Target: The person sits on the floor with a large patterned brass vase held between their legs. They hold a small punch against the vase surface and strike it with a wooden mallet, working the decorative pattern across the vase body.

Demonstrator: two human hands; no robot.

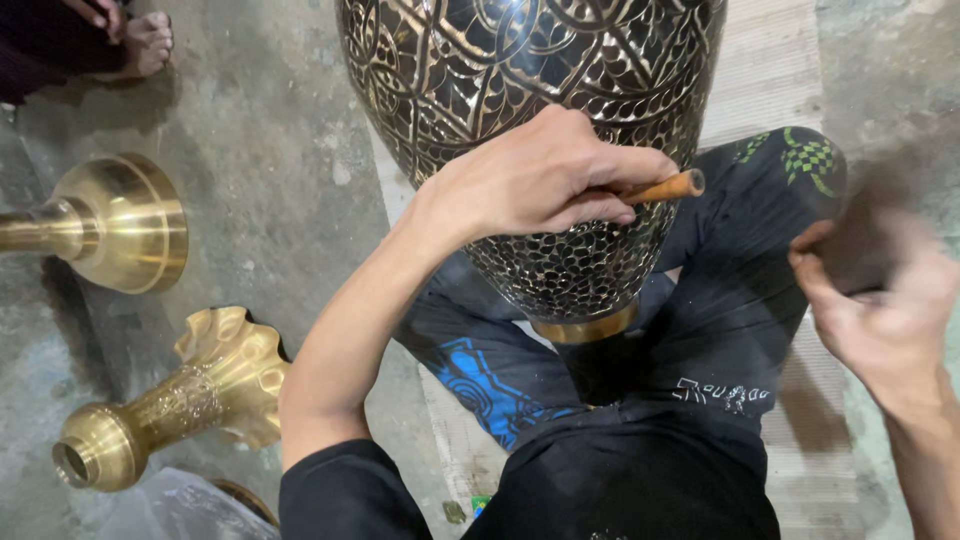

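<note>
Left hand (540, 175) fingers clamped on wooden-handled tool (668, 187), knuckles against engraved vase (530, 70). Right hand (885, 300) blurred, finger state unclear.

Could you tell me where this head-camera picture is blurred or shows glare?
In the head view, the right hand is smeared by motion blur, so what it grips is unreadable; the left hand and its wooden-handled tool are sharp; bright glints speckle the engraved vase and brass stand.
</note>
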